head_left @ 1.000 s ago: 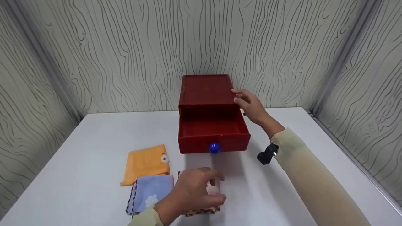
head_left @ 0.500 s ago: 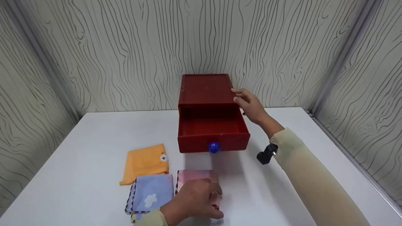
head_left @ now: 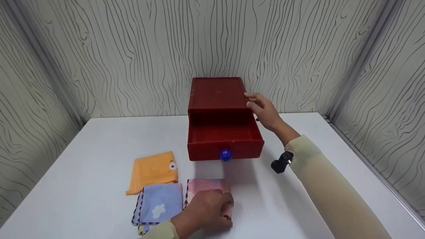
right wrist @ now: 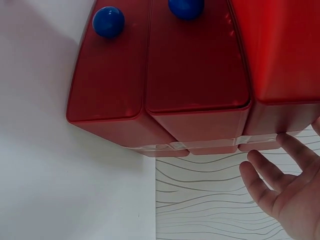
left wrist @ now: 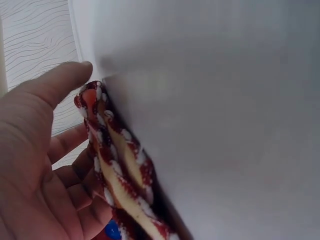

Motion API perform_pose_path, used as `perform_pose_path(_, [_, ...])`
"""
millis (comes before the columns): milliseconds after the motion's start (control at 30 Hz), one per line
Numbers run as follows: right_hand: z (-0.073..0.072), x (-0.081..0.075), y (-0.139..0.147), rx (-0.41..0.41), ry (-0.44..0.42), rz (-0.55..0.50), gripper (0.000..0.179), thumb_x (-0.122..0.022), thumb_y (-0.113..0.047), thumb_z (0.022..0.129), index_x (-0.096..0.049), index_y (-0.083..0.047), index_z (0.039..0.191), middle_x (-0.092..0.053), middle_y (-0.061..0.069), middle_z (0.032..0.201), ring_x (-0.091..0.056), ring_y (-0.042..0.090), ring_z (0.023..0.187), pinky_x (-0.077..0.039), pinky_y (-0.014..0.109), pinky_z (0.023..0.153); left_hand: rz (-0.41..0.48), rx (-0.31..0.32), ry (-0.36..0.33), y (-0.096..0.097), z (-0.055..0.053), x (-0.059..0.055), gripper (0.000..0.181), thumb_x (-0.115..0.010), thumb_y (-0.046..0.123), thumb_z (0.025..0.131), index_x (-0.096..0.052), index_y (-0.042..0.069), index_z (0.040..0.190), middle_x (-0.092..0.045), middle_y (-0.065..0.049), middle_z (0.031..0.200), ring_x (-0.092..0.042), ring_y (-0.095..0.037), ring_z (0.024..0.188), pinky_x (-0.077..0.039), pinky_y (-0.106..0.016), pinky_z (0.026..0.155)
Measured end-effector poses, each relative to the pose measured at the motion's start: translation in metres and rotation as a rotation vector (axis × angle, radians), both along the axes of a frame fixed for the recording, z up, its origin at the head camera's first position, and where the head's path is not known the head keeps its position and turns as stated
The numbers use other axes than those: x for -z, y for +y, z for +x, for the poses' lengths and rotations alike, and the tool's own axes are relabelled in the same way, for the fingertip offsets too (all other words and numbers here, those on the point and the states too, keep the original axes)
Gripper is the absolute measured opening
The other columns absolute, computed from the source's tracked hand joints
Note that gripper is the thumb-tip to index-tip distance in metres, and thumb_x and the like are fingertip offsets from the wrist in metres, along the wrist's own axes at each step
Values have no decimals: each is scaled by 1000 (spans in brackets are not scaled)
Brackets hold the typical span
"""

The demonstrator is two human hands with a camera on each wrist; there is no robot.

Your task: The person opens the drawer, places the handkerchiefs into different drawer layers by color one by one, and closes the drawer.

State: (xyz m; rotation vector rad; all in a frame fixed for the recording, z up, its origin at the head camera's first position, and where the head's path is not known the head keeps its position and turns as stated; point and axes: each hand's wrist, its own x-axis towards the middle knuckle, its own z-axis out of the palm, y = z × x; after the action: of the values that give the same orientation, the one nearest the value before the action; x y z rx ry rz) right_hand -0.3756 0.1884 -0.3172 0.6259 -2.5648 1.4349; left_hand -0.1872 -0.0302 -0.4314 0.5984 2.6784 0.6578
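- Though the pink cloth (head_left: 206, 186) is bracketed by the left hand (head_left: 207, 209), gripping cannot be told.
- The red cabinet (head_left: 217, 93) is touched by the spread right hand (head_left: 265, 112).
- Between cloth edge and open drawer (head_left: 204, 152), room is left.

Reads deep red all over the drawer cabinet (head_left: 217, 93), with glossy blue on the knob (head_left: 225, 155)! Over left, blazes plain orange across the far cloth (head_left: 151, 171), bar a blue mark on white; cools to pale blue on the near cloth (head_left: 161, 197), with white blossom shape and dark-and-light edging. Rightward, blushes pink on the third cloth (head_left: 206, 185), twisting dark red and white along the edge. Ripples dark grain over pale walls (head_left: 132, 56).
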Motion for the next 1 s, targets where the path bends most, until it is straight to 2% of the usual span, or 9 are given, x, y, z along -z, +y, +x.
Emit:
perform_pose_path(233, [-1, 1, -1, -3, 5, 0, 41, -41, -38, 93, -42, -29, 133, -48, 8, 133, -57, 27, 100, -43, 32, 60, 10, 11, 15, -2, -5, 2, 30, -75, 32, 68, -59, 40, 92, -54, 17, 67, -50, -3, 64, -45, -20, 63])
perform_pose_path(400, [-1, 2, -2, 2, 7, -6, 41, -42, -39, 93, -42, -28, 133, -47, 8, 133, -56, 25, 102, -43, 31, 60, -13, 4, -6, -1, -6, 2, 30, -76, 29, 68, -59, 39, 91, -53, 14, 66, -49, -4, 63, -44, -21, 63])
perform_pose_path(667, [-1, 4, -1, 4, 10, -10, 42, -42, -42, 92, -42, -29, 132, -47, 7, 133, -56, 25, 105, -43, 32, 61, -48, 53, 38, 0, -6, 0, 21, -74, 25, 71, -63, 34, 87, -52, 11, 62, -49, -4, 61, -42, -17, 61])
perform_pose_path(833, [-1, 4, -1, 1, -5, -3, 42, -42, -40, 92, -41, -29, 133, -46, 8, 134, -56, 26, 105, -43, 32, 62, -42, 46, 6, 0, -6, 0, 19, -74, 23, 72, -64, 34, 84, -52, 11, 62, -49, -4, 61, -42, -18, 60])
perform_pose_path(1000, [3, 0, -2, 6, -11, -4, 43, -41, -39, 93, -40, -27, 134, -44, 9, 136, -56, 27, 107, -43, 31, 63, -30, 2, -55, -1, -6, -2, 29, -77, 25, 67, -61, 36, 89, -54, 14, 69, -50, -6, 67, -46, -22, 64])
